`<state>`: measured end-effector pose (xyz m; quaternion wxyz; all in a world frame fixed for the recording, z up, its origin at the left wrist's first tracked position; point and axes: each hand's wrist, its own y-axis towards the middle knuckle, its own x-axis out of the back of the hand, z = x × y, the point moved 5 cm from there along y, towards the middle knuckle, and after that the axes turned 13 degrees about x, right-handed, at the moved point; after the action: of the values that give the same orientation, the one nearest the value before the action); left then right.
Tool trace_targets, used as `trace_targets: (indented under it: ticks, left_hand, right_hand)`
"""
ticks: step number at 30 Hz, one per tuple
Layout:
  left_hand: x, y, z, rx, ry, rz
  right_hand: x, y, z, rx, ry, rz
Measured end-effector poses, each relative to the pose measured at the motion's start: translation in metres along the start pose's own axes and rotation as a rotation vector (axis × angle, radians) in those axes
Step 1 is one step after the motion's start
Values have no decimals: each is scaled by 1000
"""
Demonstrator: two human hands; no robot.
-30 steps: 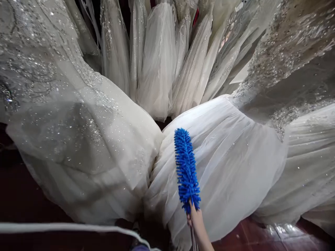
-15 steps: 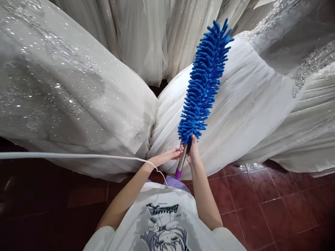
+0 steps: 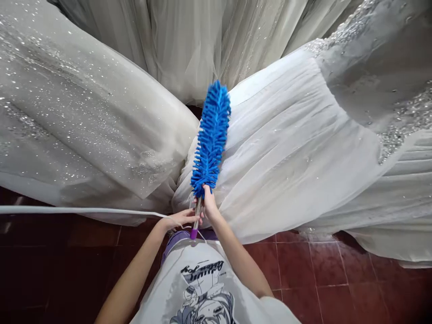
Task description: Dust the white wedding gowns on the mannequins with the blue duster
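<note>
A duster (image 3: 211, 139) with a bright blue, noodle-like fluffy head points away from me, nearly upright in view with its top leaning slightly right. My right hand (image 3: 209, 205) is closed round the metal handle just under the head, its thumb against the blue fibres. From the left, my left hand (image 3: 184, 218) reaches to the handle with its fingers stretched out and touching it. A purple end (image 3: 193, 234) of the handle shows below the hands, close to my shirt. Behind the duster spreads a smooth white gown skirt (image 3: 280, 157).
A sparkling white gown (image 3: 101, 112) fills the left side, and more pale tulle skirts (image 3: 185, 45) hang behind. Beaded fabric (image 3: 405, 121) lies at the right. A white cable (image 3: 84, 210) crosses from the left edge to my waist. Dark red tiles (image 3: 297, 261) cover the floor.
The duster and both hands have moved left and down in view, towards me. The duster is more upright. My left fingers have slid lower along the handle and are more stretched out.
</note>
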<state>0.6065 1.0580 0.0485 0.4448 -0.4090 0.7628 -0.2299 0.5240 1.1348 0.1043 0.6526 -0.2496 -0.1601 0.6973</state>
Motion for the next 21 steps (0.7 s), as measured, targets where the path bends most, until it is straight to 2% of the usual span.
trace_targets:
  ticks: [2, 4, 7, 9, 11, 13, 15, 18, 21]
  left_hand:
    - [2, -3, -22, -70, -76, -63]
    - [2, -2, -46, -160, -113, -119]
    - [-3, 13, -64, -216, -38, -99]
    - [-10, 28, -55, -179, 50, -47]
    - [-16, 40, -32, -129, 82, -16]
    - [-21, 45, -4, -104, 46, -22]
    - [-25, 45, 18, -111, -7, -49]
    - [-31, 40, 30, -171, -49, -148]
    - [-39, 37, 14, -255, -87, -280]
  right_hand:
    - [-2, 2, 29, 71, 22, 67]
    - [-1, 6, 57, 218, 31, 125]
    - [13, 13, 71, 329, 20, 87]
    - [29, 17, 58, 279, 6, -37]
    - [43, 17, 32, 153, -7, -146]
    - [49, 12, 6, 43, -24, -187]
    - [48, 5, -8, 19, -29, -177]
    - [41, -6, -2, 135, 4, -108]
    - [37, -13, 29, 313, -21, -22]
